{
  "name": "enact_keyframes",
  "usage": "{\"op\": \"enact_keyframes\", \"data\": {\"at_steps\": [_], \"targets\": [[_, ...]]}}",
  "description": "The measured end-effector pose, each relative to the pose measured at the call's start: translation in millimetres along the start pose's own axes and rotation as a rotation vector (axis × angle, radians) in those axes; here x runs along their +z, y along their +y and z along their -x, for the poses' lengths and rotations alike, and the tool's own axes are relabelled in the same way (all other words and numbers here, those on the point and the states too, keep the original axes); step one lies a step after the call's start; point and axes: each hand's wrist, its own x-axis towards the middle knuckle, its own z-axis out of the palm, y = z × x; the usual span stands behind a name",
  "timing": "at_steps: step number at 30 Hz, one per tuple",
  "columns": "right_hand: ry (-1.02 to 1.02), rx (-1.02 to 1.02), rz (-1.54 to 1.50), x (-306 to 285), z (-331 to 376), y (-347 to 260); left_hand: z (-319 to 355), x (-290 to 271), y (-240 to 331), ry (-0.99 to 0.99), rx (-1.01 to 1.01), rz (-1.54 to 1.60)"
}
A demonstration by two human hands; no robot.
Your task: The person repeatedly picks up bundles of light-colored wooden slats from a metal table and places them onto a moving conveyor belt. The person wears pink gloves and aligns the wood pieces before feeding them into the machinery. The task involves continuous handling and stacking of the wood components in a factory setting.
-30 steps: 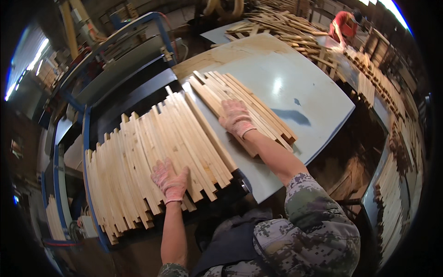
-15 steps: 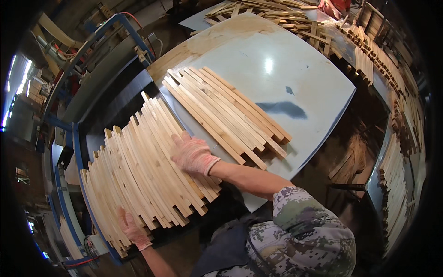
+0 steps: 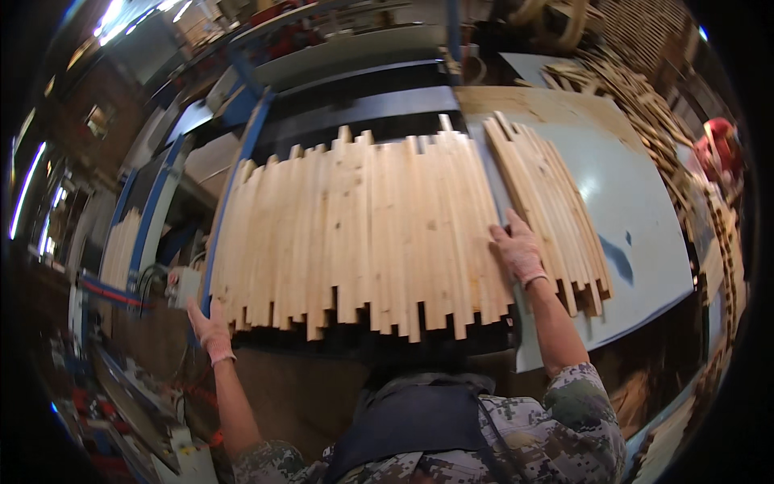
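Observation:
A wide row of pale wooden strips (image 3: 347, 226) lies side by side on the dark machine bed, their ends uneven. My right hand (image 3: 520, 252), in a pinkish work glove, rests at the row's right edge with thumb and fingers apart. Just beyond it, a second batch of strips (image 3: 552, 206) lies on the light-coloured table (image 3: 645, 234). At the row's near left corner is my left hand (image 3: 212, 331), gloved too. Its fingers are stretched out beside the blue rail (image 3: 234, 194) and near a small grey control box (image 3: 184, 286). Neither hand grips a strip.
Behind the row runs a grey machine crossbeam (image 3: 363, 56). A loose heap of wooden strips (image 3: 637, 113) lies at the far right, near a person in red (image 3: 717, 149). More stacked strips (image 3: 121, 246) stand at the left behind another blue frame.
The view has swung left, so the row now stands nearly upright before me. My left hand has moved off the strips to the rail's near end; my right hand has shifted to the row's right edge.

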Motion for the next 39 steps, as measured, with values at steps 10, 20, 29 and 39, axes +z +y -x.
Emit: {"op": "enact_keyframes", "data": {"at_steps": [10,20,29,39], "targets": [[-0.053,0.102,-0.058,2.8,5.6,-1.4,-116.5,-42.2,-75.1,-0.183,-0.140,-0.619],[-0.040,0.096,-0.236,5.9,31.0,30.8,-128.0,-61.1,-54.7,-0.323,-0.094,-0.594],[0.082,0.007,-0.445,8.8,48.0,67.8,55.0,-71.0,11.9,-1.170,-0.063,1.273],[0.097,0.028,-0.293,5.3,74.9,26.4,317.9,134.8,-162.6,-1.238,-0.358,-0.235]]}}
